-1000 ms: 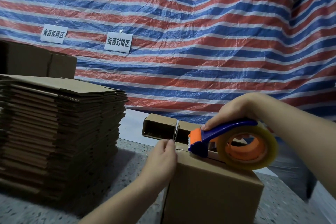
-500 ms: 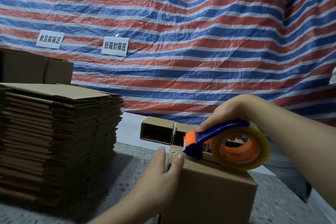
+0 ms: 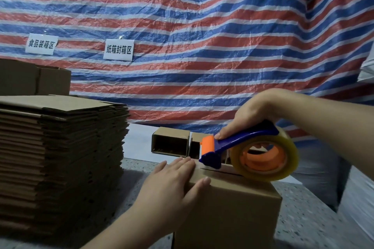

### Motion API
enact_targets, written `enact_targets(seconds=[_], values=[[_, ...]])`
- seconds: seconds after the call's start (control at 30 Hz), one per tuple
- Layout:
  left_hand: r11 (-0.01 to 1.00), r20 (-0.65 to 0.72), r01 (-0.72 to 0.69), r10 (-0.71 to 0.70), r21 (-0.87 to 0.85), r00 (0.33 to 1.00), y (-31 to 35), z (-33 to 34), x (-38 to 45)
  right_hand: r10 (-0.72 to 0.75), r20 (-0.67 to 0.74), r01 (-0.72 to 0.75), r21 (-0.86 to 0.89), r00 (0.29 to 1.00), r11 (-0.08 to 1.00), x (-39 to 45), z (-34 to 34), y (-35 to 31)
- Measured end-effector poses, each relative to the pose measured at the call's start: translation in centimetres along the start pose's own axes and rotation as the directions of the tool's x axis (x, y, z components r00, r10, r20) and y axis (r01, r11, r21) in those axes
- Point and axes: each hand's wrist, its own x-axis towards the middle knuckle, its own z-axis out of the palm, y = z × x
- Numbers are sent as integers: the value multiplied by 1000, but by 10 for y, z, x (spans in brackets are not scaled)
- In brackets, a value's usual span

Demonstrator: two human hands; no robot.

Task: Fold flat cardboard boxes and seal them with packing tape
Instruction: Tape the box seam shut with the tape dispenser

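Box (image 3: pixel 226 210) stands folded and upright on the counter, just right of the stack (image 3: pixel 60 147) of flat cartons. Top flaps closed, seam (image 3: pixel 218 172) dark and apparently not yet taped along its length. Left hand (image 3: pixel 172 180) lies flat over the box's left top edge, fingers straight and close together, thumb on the near side, probably pressing down the tape's start. Right hand (image 3: pixel 251 115) grips the dispenser (image 3: pixel 242 147) handle, fingers curled round it, cutter end at the box's left edge, roll on top. Judged early in sealing: the pull along the seam, the cut and the tall stack all remain. Behind the box, two more open cartons (image 3: pixel 172 143).
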Motion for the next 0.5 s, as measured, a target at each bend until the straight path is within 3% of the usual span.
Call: enact_targets(seconds=[0.5], values=[[1000,45,-15,14,27,999,2,-4,-1,132,72,-127,-77,989,989,2,11,85]])
